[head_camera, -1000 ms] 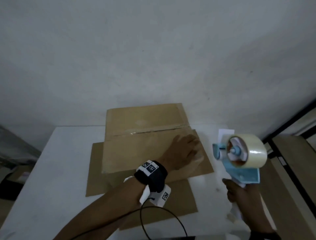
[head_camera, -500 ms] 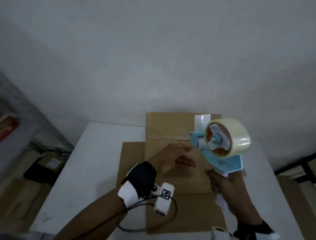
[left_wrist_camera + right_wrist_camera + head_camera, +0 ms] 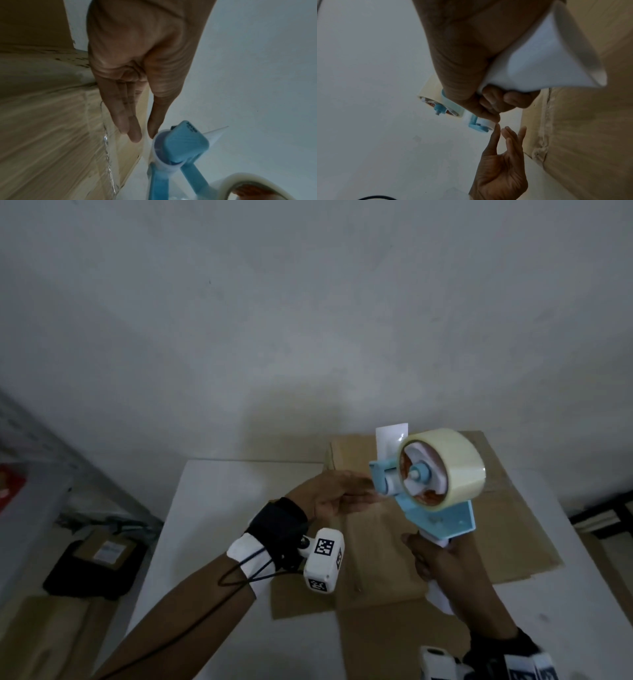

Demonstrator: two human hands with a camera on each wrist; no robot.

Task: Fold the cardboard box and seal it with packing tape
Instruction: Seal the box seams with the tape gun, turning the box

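A brown cardboard box (image 3: 513,525) lies flattened on the white table (image 3: 212,508), with a clear tape strip along its seam (image 3: 106,142). My right hand (image 3: 445,570) grips the white handle (image 3: 530,67) of a blue tape dispenser (image 3: 435,508) and holds it upright above the box. A roll of clear tape (image 3: 459,467) sits on the dispenser. My left hand (image 3: 335,498) is raised off the cardboard, fingers straight, its fingertips (image 3: 135,138) right at the dispenser's front roller (image 3: 185,140). Whether they touch the tape end I cannot tell.
A wall stands close behind the table. On the floor at the left are a black bag with a parcel (image 3: 96,563), a grey shelf (image 3: 27,491) and more cardboard (image 3: 44,638). A black frame (image 3: 603,508) is at the right.
My left hand has lifted off the box and reached toward the dispenser's front. My right hand has carried the dispenser left, over the box. The head view has swung left.
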